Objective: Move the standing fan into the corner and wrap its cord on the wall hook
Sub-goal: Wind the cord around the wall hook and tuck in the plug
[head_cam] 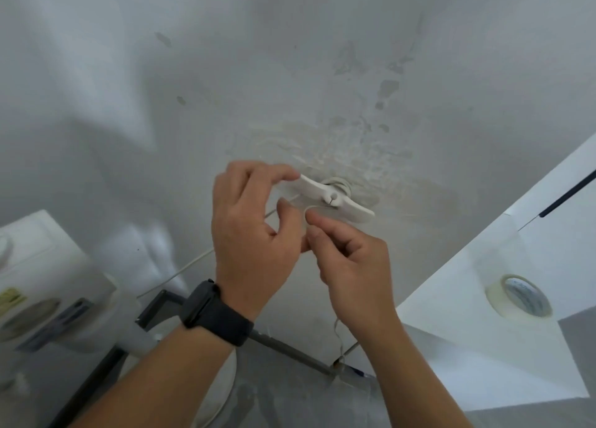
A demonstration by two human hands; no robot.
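A white T-shaped wall hook (335, 200) sticks out of the patchy white wall, with loops of white cord (337, 184) wound behind its crossbar. My left hand (254, 234), with a dark watch on the wrist, has a fingertip on the crossbar's left end, its thumb curled below. My right hand (348, 256) pinches a thin white strand of the cord just under the hook. More cord (190, 264) runs down to the left. A round white shape (222, 392) near the floor under my left arm may be the fan's base; the rest of the fan is hidden.
A white board (467, 314) leans at the right with a roll of clear tape (519, 295) on it. White blurred containers (48, 305) stand at the left. A dark metal bar (290, 348) runs along the grey floor at the wall's foot.
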